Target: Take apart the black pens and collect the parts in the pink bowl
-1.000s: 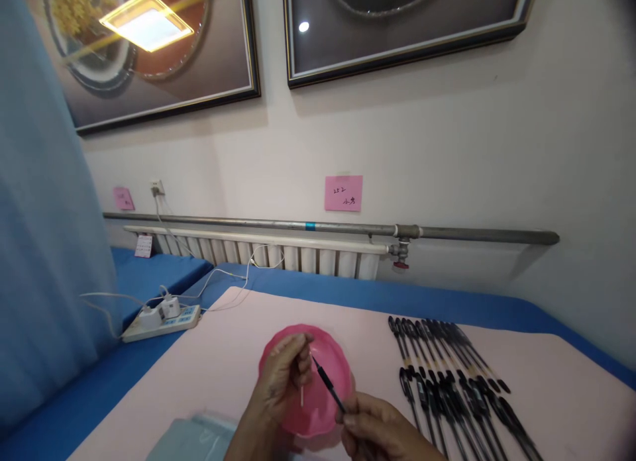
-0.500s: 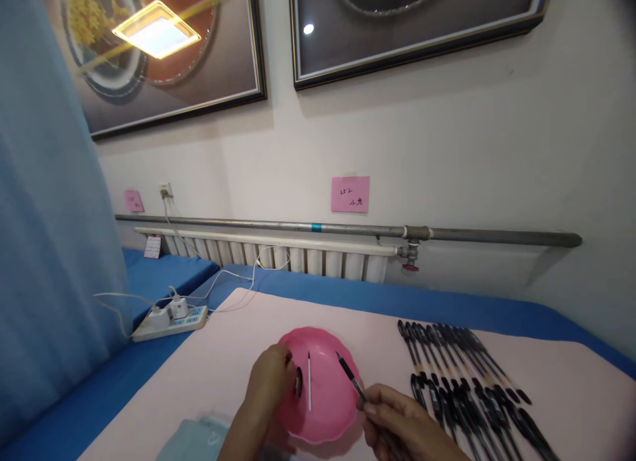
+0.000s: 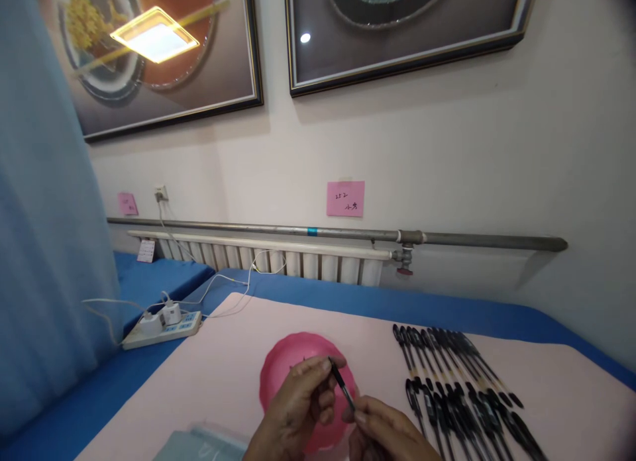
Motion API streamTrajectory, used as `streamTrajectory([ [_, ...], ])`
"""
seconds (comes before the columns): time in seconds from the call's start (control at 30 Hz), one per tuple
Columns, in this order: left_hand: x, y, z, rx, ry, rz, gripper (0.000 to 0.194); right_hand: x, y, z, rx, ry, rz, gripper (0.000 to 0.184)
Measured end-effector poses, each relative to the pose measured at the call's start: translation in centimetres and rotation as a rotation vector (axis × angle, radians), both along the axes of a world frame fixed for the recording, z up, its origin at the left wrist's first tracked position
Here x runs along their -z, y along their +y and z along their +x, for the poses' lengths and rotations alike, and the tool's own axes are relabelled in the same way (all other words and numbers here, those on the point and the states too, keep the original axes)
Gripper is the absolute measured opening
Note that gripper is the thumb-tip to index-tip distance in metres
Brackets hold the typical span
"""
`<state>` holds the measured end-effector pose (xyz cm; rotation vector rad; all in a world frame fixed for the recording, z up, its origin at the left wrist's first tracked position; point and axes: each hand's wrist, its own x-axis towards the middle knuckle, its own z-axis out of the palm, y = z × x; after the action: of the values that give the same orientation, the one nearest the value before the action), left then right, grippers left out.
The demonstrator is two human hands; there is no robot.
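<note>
Your right hand [image 3: 385,429] is gripping a black pen [image 3: 342,383] by its lower end, bottom centre of the frame; the pen is slanting up and leftward. Your left hand [image 3: 305,401] is curling, with thumb and forefinger meeting at the pen's tip; whether they are pinching it or only touching, you cannot tell from this view. Both hands and the pen are sitting over or beside a pink scalloped dish [image 3: 269,375], the left hand hiding much of its interior.

Supply, lower right: two rows of black pens are lying on the pink sheet [image 3: 199,375], an upper row [image 3: 450,348] and a lower row [image 3: 470,414]. Pale marks are showing on some lower-row pens, too small to read. A blue-grey item [image 3: 196,446] is lying at the bottom edge, left of your left hand, and bearing a pale mark, illegible.

Writing, centre: a pink note [image 3: 345,199] on the wall is reading "252" by hand, with a second line below; its first character is looking like 小, the next unclear. A second pink note [image 3: 128,204], middle left, is carrying blurred script. Below it, a white card [image 3: 146,251] is showing rows of print, unreadable. A power strip [image 3: 183,326] is holding two white plugs, left of the sheet.
</note>
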<state>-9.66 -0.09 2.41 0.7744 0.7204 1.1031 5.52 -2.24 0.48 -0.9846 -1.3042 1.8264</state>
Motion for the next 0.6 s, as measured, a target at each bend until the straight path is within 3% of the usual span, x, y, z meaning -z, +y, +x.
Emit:
streamTrajectory([
  [0.27, -0.1, -0.1, 0.1, 0.038, -0.004, -0.056, 0.033, 0.0, -0.1, 0.1, -0.03, -0.007, 0.032, 0.047],
  [0.6, -0.1, 0.4, 0.3, -0.147, 0.023, -0.033, 0.039, -1.8, -0.5, 0.2, -0.076, -0.116, 0.079, 0.036],
])
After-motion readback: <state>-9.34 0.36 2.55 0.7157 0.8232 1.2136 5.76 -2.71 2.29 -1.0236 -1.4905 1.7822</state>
